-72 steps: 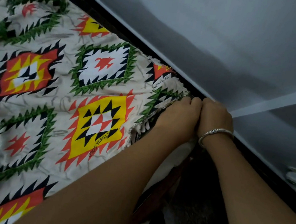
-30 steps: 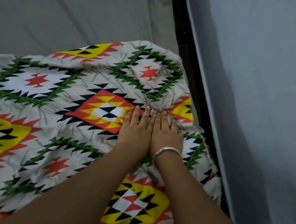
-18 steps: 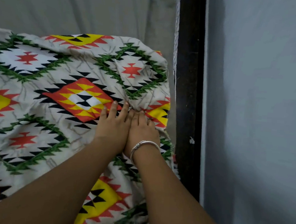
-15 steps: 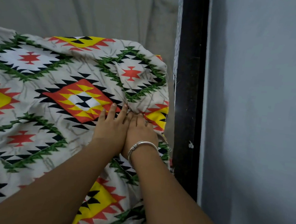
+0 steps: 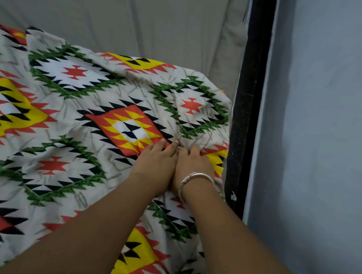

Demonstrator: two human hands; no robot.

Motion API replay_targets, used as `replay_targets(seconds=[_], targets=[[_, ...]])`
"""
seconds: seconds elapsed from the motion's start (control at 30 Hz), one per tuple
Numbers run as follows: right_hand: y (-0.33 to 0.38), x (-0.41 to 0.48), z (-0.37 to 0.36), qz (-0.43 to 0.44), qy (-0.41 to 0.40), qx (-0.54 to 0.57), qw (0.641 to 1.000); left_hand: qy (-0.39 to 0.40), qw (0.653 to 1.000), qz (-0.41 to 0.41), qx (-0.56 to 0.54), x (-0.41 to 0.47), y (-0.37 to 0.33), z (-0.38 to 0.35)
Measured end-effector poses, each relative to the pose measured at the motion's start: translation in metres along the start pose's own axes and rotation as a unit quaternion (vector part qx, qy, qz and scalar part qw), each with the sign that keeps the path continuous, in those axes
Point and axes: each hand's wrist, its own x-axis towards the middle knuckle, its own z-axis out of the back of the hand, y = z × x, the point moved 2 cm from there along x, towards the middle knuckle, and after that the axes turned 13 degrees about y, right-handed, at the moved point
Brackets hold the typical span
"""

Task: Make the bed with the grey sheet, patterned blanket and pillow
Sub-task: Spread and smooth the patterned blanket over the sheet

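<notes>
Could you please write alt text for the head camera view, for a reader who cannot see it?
A person's left hand and right hand press side by side on a patterned blanket near the bed's right edge. Grey sheet lies beyond the blanket; a black bed frame and a grey-blue wall run along the right.

Matt, creased cloth of the patterned blanket [image 5: 66, 125]; smooth matt grey sheet [image 5: 121, 9]; shiny metal bangle [image 5: 200, 174].

A bedroom: a bed with a grey sheet [image 5: 121, 16] and patterned blanket [image 5: 64, 147] stands against a grey-blue wall [image 5: 331, 129].
</notes>
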Motion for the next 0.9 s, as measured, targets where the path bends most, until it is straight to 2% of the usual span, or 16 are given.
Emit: replay_targets(seconds=[0.07,0.13,0.23,0.33,0.53,0.63,0.77,0.9], targets=[[0.000,0.000,0.016,-0.017,0.054,-0.031,0.998,-0.005,0.999,-0.035,-0.011,-0.004,0.008,0.009],[0.000,0.001,0.039,-0.023,0.057,-0.063,0.996,-0.029,0.997,-0.057,-0.033,-0.006,0.016,0.019],[-0.002,0.009,0.078,0.026,-0.073,-0.044,0.996,-0.084,0.992,-0.048,-0.076,0.001,0.028,0.037],[-0.006,0.030,0.109,0.054,-0.186,0.003,0.981,-0.130,0.984,-0.031,-0.121,0.017,0.031,0.059],[-0.038,0.078,0.161,0.038,-0.231,0.145,0.961,-0.191,0.965,-0.012,-0.178,0.068,0.018,0.118],[-0.070,0.103,0.180,0.019,-0.223,0.205,0.953,-0.180,0.963,-0.006,-0.198,0.109,-0.004,0.144],[-0.106,0.140,0.202,-0.009,-0.171,0.270,0.948,-0.159,0.971,0.082,-0.157,0.148,-0.036,0.168],[-0.115,0.162,0.208,-0.003,-0.100,0.351,0.931,-0.060,0.982,0.148,-0.098,0.169,-0.050,0.168]])
